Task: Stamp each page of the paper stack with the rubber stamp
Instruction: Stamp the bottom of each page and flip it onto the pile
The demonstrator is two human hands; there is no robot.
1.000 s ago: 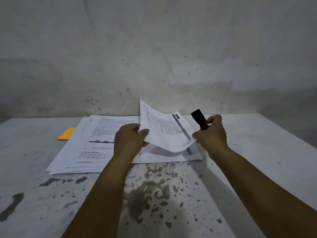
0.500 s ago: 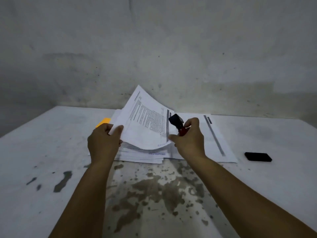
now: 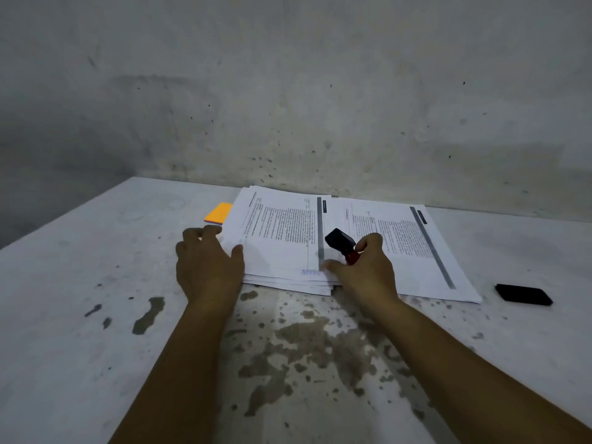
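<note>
Gripping: right hand (image 3: 365, 270) curls around the black rubber stamp with a red handle (image 3: 341, 243), tilted above the paper.
Left hand (image 3: 208, 267): fingers relaxed, resting flat on the left stack of white printed pages (image 3: 282, 238).
Top page: faint bluish stamp mark (image 3: 310, 272), probably lettering.
Right stack of printed pages (image 3: 410, 248): just beside.
Table: stained white tabletop (image 3: 96, 283), orange pad (image 3: 219, 213), black flat rectangular case (image 3: 523, 294) at the right.

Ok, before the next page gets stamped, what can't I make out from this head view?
- Stamp mark on the left pile: pale blue, too blurred to read, its end hidden behind the right hand.
- Rubber stamp: its face points away, so ink cannot be judged.
- Page text on both piles: too small.
- Orange pad: partly under the left pile.
- Right pile: stamped or not, cannot tell.
</note>
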